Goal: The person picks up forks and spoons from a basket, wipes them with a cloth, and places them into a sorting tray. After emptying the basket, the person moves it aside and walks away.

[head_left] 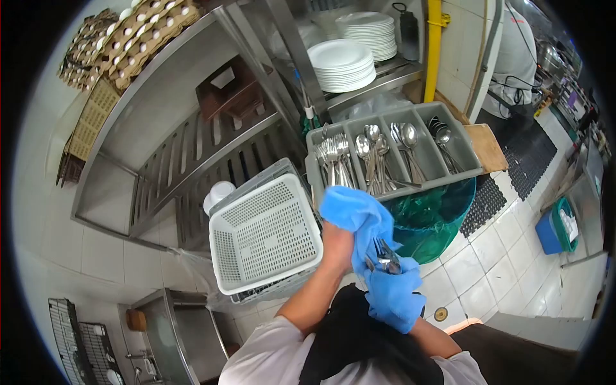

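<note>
A blue cloth (353, 208) covers the fingers of my left hand (339, 240), which grips it at the near edge of the grey cutlery tray (312, 168). The same blue material wraps my right hand (394, 298), closed around a bunch of forks and spoons (387, 258) with tines and bowls pointing up. The cloth hangs between both hands, against the cutlery. In the tray, forks (333, 154) fill the left compartment, spoons (378, 154) lie in the middle ones, and more cutlery (443, 138) sits at the right.
A white perforated basket (221, 253) stands to the left, on a grey crate. Below the tray is a bin lined with a green bag (427, 224). Stacked white plates (343, 64) sit on the shelf behind. Egg trays (141, 38) are at upper left. A person (513, 45) stands at upper right.
</note>
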### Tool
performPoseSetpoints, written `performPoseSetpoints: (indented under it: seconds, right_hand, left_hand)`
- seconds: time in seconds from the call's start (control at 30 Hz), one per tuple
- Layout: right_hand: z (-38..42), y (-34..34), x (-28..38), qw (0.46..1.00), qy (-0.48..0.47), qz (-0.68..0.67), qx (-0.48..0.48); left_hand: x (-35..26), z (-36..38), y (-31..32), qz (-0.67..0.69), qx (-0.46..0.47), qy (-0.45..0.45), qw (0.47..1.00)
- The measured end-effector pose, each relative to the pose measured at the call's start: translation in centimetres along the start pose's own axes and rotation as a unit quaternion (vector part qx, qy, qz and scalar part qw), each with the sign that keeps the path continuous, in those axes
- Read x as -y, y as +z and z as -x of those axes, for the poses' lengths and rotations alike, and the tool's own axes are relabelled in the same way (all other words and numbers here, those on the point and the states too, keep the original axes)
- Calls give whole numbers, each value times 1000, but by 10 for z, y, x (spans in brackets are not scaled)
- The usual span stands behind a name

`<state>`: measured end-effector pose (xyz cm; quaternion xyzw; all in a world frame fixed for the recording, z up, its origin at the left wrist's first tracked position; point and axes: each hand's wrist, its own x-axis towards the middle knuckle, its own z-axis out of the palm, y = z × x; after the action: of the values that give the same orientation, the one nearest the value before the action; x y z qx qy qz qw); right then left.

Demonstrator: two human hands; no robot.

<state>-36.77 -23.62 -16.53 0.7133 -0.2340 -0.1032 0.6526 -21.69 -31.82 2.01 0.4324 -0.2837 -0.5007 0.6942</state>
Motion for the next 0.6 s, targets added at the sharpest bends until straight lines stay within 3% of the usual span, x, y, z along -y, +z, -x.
performPoseSetpoints:
  seconds: [0.03, 0.07, 0.1, 0.13, 0.17, 0.2, 0.23, 0.27, 0.3, 0.33, 0.37, 0.4, 0.47, 0.57, 0.6]
  right_hand:
    - [-3, -1, -19, 994, 19, -108, 5]
    - [-5, -3, -41, 966, 44, -255, 15]
    - [-6, -4, -66, 915, 63, -396, 31]
    - [-9, -7, -91, 858, 83, -503, 54]
    - [-13, -11, -109, 817, 98, -564, 74]
    - [-15, -16, -119, 818, 97, -561, 83]
    - [-16, -21, -126, 856, 104, -501, 70]
    - [-19, -27, -134, 896, 111, -427, 53]
    - [-24, -25, -156, 896, 114, -427, 55]
    - [-35, -19, -179, 787, 106, -584, 166]
    - [-40, -17, -189, 636, 95, -718, 266]
    - [-37, -13, -172, 631, 105, -719, 272]
    - [-29, 1, -123, 606, 64, -766, 204]
    - [-16, -5, -126, 617, 102, -765, 156]
    - [-15, -5, -128, 623, 127, -762, 124]
  left_hand:
    - [-5, -8, -7, 4, -7, 4, 1000]
    - [-6, -17, -16, -172, -9, 117, 978]
    - [-8, -25, -20, -343, -14, 223, 912]
    - [-13, -33, -13, -310, -77, 317, 893]
    - [-23, -46, -19, -312, -83, 320, 891]
    - [-34, -60, -32, -183, -89, 288, 936]
    - [-40, -68, -45, -50, -90, 248, 963]
    - [-33, -66, -59, -52, -92, 245, 964]
    - [-23, -65, -71, 61, -22, 88, 994]
    - [-19, -67, -73, 165, 59, -72, 982]
    - [-24, -47, -43, 160, 70, -124, 977]
    - [-25, -23, -13, 157, 76, -179, 968]
    - [1, -14, -15, 139, 111, -179, 968]
    - [35, 6, -33, 105, 167, -166, 966]
    - [28, -2, -25, 98, 108, -179, 973]
